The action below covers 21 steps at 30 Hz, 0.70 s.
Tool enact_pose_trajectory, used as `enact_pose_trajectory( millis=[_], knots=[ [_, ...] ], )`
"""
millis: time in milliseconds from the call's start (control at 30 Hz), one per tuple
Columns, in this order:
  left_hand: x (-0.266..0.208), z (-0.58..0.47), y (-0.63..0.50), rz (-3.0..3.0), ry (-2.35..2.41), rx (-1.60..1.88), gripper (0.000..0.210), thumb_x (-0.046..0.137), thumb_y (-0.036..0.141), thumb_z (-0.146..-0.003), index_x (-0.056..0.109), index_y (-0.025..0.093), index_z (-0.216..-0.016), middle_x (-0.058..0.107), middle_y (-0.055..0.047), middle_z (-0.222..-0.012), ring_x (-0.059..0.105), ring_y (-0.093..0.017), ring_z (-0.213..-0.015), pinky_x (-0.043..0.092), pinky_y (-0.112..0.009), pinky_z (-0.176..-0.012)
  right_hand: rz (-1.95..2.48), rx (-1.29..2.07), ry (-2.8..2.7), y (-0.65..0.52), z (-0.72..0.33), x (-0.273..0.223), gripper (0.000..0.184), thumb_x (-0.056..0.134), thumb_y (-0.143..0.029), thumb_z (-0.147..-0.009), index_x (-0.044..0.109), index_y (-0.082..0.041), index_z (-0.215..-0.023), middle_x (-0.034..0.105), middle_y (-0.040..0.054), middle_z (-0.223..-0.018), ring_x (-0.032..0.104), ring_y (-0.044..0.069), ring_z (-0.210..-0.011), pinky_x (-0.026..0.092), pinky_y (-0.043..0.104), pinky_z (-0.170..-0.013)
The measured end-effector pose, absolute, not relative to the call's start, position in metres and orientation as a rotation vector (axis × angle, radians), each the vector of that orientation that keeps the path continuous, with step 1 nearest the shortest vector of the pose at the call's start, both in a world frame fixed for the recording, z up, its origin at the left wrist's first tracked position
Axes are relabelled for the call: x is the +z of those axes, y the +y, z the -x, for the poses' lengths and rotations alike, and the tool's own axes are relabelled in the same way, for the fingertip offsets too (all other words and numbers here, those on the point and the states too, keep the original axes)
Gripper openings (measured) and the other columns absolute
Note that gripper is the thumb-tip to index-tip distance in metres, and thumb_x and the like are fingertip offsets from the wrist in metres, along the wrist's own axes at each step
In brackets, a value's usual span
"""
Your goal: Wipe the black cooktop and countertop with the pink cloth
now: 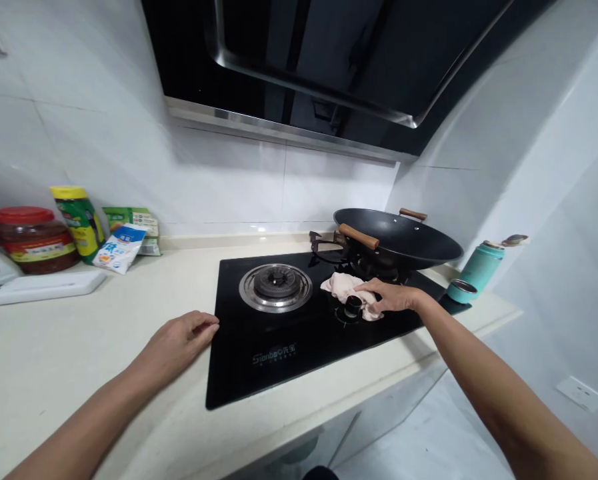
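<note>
One cloth [343, 287] lies under the right hand [391, 298], beside the knob [353, 305].

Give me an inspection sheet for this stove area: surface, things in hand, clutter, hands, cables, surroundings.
Surface: pale counter with inset black glass hob.
Things in hand: pinkish cloth on the hob beside a knob; left burner bare.
Clutter: wok on the right burner; teal flask with its cup; red-lidded jar, yellow-capped bottle, packets, white tray.
Hands: left hand flat on the counter at the hob's edge, empty; right hand on the cloth.
Cables: nothing seen.
Surroundings: white tiled walls, black hood overhead, wall socket.
</note>
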State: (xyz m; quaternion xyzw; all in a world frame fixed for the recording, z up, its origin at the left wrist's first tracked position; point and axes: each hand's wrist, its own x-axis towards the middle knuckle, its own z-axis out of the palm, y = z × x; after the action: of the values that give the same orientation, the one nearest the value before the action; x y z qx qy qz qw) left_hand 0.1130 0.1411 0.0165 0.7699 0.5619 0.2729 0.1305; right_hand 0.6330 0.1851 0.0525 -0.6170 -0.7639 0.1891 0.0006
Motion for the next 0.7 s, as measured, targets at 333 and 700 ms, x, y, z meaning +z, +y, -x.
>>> enact_pose_trajectory(
  millis=[333,700],
  knots=[
    [0.011,-0.106,0.147,-2.295,1.628,0.692,0.051,0.049,0.062,-0.089,0.076,0.023,-0.108,0.079,-0.007,-0.105,0.073,-0.027,-0.092,0.057,-0.034,-0.083,2.213,0.097,-2.238,0.242,-0.595,0.044,0.053,0.058,-0.042,-0.09,0.058,-0.028,-0.141,0.064,0.0118,-0.133,0.062,0.03,-0.12,0.045,0.036,-0.097],
    [0.014,-0.107,0.146,-2.269,1.621,0.682,0.052,0.051,0.063,-0.086,0.077,0.023,-0.106,0.079,-0.007,-0.104,0.073,-0.027,-0.091,0.058,-0.034,-0.081,2.31,0.099,-2.02,0.217,-0.666,0.039,0.046,0.053,-0.056,-0.092,0.069,-0.029,-0.125,0.072,0.0053,-0.124,0.069,0.026,-0.105,0.049,0.03,-0.082]
  ],
)
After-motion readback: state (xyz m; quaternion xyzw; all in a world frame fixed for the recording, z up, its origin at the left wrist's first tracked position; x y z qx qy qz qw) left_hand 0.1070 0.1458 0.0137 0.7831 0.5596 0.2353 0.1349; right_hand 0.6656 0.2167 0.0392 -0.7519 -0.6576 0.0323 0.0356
